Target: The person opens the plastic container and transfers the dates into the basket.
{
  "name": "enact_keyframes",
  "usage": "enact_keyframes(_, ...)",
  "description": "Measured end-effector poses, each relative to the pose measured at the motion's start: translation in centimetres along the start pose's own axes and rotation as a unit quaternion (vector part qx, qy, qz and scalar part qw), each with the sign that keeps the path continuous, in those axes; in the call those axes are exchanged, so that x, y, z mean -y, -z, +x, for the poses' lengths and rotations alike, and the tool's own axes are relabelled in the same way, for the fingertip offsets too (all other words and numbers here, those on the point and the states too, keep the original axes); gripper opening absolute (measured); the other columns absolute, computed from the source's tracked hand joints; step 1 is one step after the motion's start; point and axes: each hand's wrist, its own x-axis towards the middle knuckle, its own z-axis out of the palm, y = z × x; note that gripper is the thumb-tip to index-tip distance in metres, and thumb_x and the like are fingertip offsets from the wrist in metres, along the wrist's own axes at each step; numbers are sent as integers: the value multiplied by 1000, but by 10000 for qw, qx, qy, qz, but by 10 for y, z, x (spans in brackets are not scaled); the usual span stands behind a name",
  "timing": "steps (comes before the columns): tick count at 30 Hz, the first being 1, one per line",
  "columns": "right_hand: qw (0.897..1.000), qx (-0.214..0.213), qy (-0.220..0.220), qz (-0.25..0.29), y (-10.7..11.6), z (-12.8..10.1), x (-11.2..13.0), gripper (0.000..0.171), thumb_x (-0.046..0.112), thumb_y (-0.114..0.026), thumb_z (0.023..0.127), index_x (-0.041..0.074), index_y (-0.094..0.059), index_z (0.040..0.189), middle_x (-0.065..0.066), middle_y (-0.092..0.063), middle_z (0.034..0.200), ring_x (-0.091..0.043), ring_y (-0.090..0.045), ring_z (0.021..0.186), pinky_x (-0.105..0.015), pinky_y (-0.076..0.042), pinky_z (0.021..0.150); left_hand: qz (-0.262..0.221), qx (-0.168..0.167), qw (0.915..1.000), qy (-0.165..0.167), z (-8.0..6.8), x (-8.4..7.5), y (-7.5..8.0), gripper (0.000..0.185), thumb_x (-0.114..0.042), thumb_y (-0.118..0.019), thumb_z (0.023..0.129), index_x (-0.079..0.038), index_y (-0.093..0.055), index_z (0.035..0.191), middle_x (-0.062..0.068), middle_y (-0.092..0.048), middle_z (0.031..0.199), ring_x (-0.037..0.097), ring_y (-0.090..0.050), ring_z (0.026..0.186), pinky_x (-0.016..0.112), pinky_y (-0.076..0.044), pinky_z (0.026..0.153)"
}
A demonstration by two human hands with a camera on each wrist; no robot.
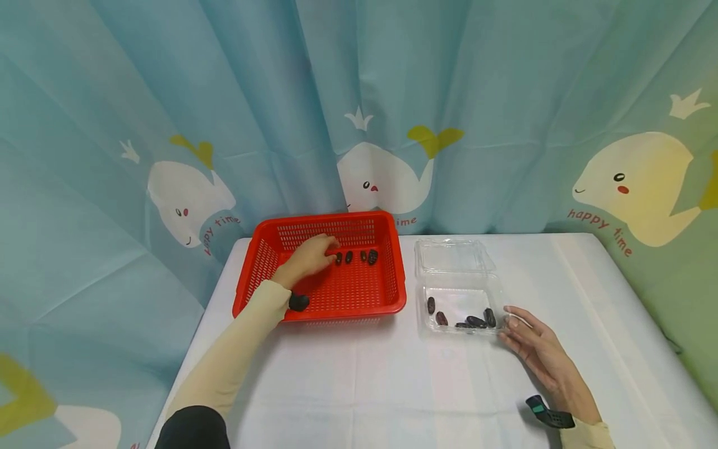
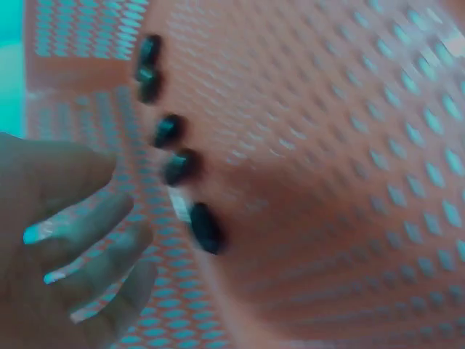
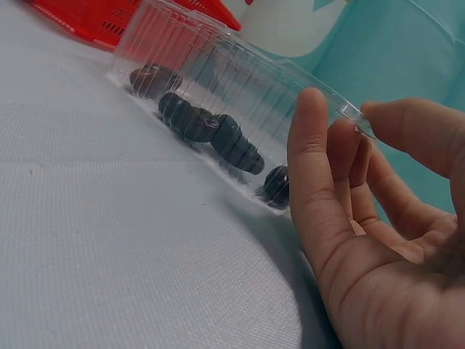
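My left hand [image 1: 307,257] reaches into the red plastic basket [image 1: 359,305], its fingers loosely bent and spread with nothing between them. Dark dates [image 1: 373,257] lie in a row along the basket's far side, just right of these fingers; the left wrist view shows the fingers apart from the nearest date [image 2: 207,229]. With thumb and fingers, my right hand [image 1: 541,355] pinches the near right corner of a clear plastic box [image 1: 455,298]. The box's hinged lid [image 1: 451,255] is laid back. Several more dates [image 1: 476,322] sit inside, mostly along the near wall.
Basket and box stand side by side on a white-covered table [image 1: 392,386], a narrow gap between them. Behind the table hangs a blue curtain [image 1: 505,93] with whale prints, close to the basket's far rim.
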Motion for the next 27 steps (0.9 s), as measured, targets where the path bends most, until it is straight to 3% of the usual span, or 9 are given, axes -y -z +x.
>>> enact_keyframes(7, 9999, -71, -63, -102, 1, 1, 0, 30, 10, -54, 108, 32, -60, 128, 8, -63, 109, -3, -66, 97, -22, -59, 95, 59, -192, 9988, -450, 2, -32, 8, 32, -13, -67, 101, -5, -67, 132, 12, -69, 130, 29, -66, 119, 45, -52, 109)
enact_keyframes(15, 10000, -25, -67, -60, 0, 1, 2, 29, 10, -54, 109, 31, -60, 127, 9, -64, 106, -3, -66, 96, -22, -59, 94, 272, -120, 9966, -768, -1, -66, 15, 31, -16, -67, 101, -9, -68, 132, 8, -68, 129, 24, -64, 116, 40, -55, 106)
enact_keyframes(27, 9999, -38, -85, -68, 0, 2, 2, 29, 9, -54, 108, 30, -60, 127, 9, -65, 103, -3, -67, 95, -22, -59, 94, 595, -175, 9795, -1918, -9, -117, 23, 28, -14, -67, 102, -13, -70, 130, 4, -68, 123, 21, -62, 110, 34, -56, 98)
